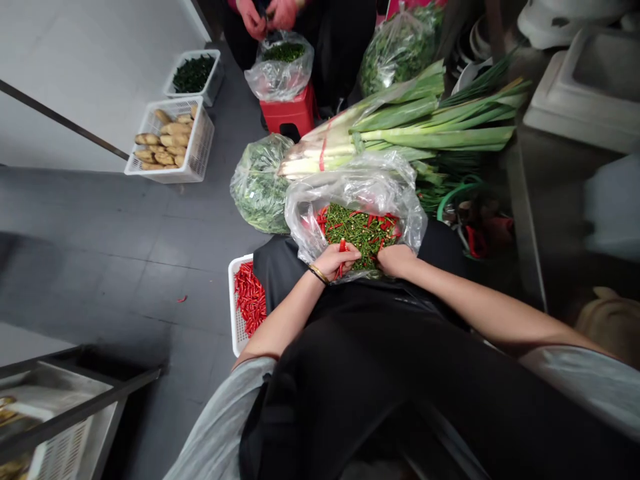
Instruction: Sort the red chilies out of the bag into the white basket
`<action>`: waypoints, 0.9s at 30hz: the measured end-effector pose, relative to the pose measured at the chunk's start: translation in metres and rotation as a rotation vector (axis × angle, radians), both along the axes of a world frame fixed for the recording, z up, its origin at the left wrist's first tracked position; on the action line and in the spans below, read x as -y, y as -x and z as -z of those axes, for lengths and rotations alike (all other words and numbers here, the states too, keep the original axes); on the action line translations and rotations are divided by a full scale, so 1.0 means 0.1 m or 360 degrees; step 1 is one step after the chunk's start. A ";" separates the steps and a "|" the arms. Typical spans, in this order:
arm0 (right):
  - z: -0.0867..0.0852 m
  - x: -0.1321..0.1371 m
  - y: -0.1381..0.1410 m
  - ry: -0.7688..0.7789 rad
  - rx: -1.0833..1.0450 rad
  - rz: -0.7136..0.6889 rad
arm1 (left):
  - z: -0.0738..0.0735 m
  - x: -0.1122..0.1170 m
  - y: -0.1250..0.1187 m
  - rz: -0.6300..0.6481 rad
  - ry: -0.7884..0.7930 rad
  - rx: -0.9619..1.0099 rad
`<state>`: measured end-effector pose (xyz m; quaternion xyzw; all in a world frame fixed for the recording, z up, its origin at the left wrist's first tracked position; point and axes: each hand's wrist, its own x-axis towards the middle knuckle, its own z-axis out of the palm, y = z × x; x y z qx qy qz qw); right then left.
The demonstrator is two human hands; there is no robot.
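Observation:
A clear plastic bag (395, 193) rests on my lap, filled with green chilli stems and some red chillies (361, 229). My left hand (336, 260) is at the bag's near edge, fingers closed round a red chilli (343, 248). My right hand (395, 260) sits beside it at the bag's edge, fingers curled; what it grips is hidden. A white basket (233, 301) of red chillies (250, 299) stands on the floor by my left knee.
A leek bundle (400, 127) and bags of greens (260, 183) lie ahead. Another person's hands (267, 15) work over a bag on a red stool (290, 115). White baskets hold ginger (167, 140) and greens (194, 72). A metal rack (65, 400) stands lower left.

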<state>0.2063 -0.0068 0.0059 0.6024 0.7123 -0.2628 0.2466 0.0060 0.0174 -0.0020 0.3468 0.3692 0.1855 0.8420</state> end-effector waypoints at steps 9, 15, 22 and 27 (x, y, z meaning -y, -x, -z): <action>-0.35 0.11 -0.16 -0.0388 -0.0348 -0.0087 | -0.06 0.02 -0.15 0.0164 -0.1521 -0.0661; -0.35 0.13 -0.21 0.0005 -0.1678 0.0215 | -0.07 -0.07 0.02 0.0225 -0.0893 -0.0070; 0.15 -0.74 -0.34 -0.0360 -0.0251 0.0576 | 0.03 -0.06 0.08 -0.0176 -0.0078 0.0420; 0.24 -0.78 -0.04 -0.0352 -0.0256 0.0655 | 0.06 -0.11 0.11 -0.0322 0.0025 0.0439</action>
